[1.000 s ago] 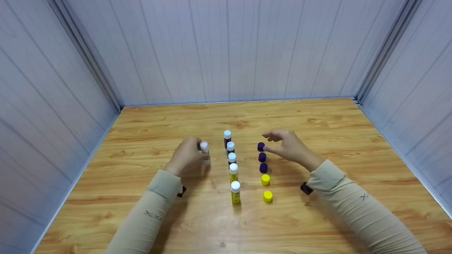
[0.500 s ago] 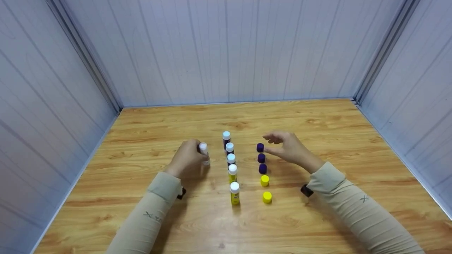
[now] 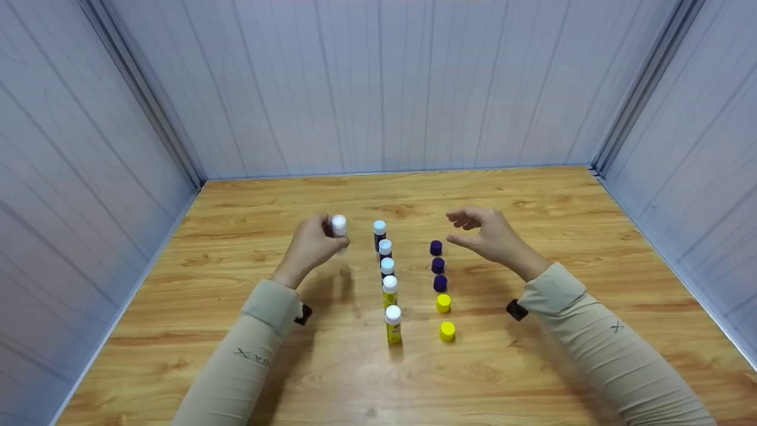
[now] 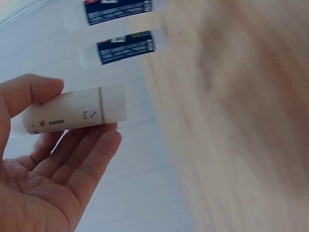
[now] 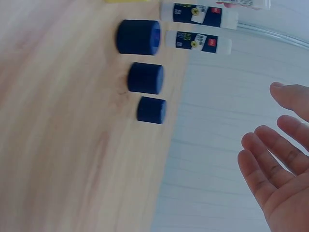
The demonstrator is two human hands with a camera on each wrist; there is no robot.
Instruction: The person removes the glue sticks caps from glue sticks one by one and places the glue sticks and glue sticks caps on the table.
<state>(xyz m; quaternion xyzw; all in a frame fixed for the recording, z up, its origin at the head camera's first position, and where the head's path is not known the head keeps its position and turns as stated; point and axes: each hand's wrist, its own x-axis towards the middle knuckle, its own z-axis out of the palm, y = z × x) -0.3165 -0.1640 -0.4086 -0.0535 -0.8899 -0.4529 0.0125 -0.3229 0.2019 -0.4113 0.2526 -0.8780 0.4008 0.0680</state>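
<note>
My left hand (image 3: 312,244) holds a white glue stick (image 3: 339,226) above the table, pinched between thumb and fingers. The left wrist view shows this white glue stick (image 4: 72,111) lying across the fingers, its pale label facing out. To its right runs a row of upright glue sticks with white tops: dark blue ones (image 3: 379,239) at the back, yellow ones (image 3: 394,332) in front. My right hand (image 3: 494,239) hovers with nothing in it, fingers loosely bent and thumb apart. Nearest to it is the farthest dark blue cap (image 3: 436,248), which it does not touch.
Caps stand in a line right of the glue sticks: dark blue ones (image 5: 138,37) behind, then a yellow cap (image 3: 443,303) and another yellow cap (image 3: 447,331) in front. Pale panel walls (image 3: 378,89) enclose the wooden table (image 3: 236,349) at the back and sides.
My left hand has risen and moved away from me, lifting the white glue stick off the table. My right hand has risen a little and drawn away from the farthest dark blue cap.
</note>
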